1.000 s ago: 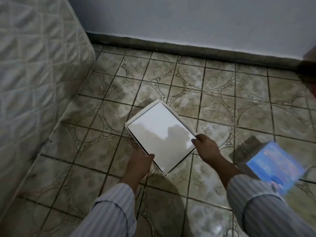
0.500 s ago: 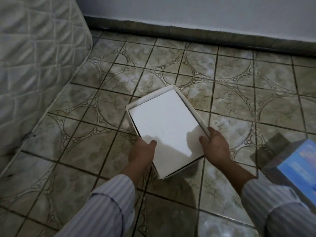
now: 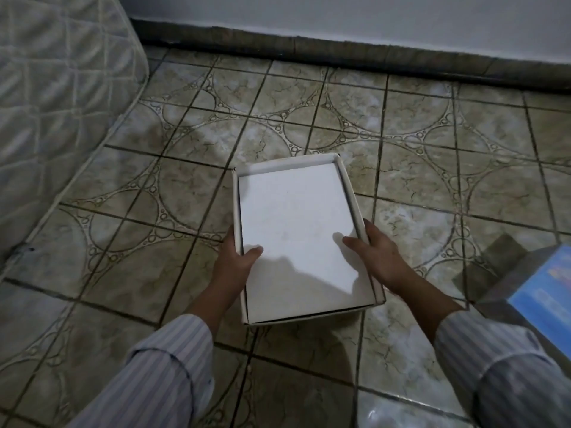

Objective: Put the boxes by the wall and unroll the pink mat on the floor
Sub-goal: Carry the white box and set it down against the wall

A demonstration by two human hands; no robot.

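Observation:
A shallow white cardboard box with an open top is held above the tiled floor in the middle of the view. My left hand grips its left edge, thumb inside the rim. On the opposite side my right hand grips the right edge the same way. A second box with a blue printed face sits at the right edge, partly cut off. The pink mat is not in view.
A quilted mattress stands along the left. The pale wall with a dark skirting runs across the top. Patterned floor tiles lie between the white box and the wall.
The white box has turned from a diagonal to nearly square with the wall and come closer to me. My thumbs now hook over its rims. The view has shifted toward the wall.

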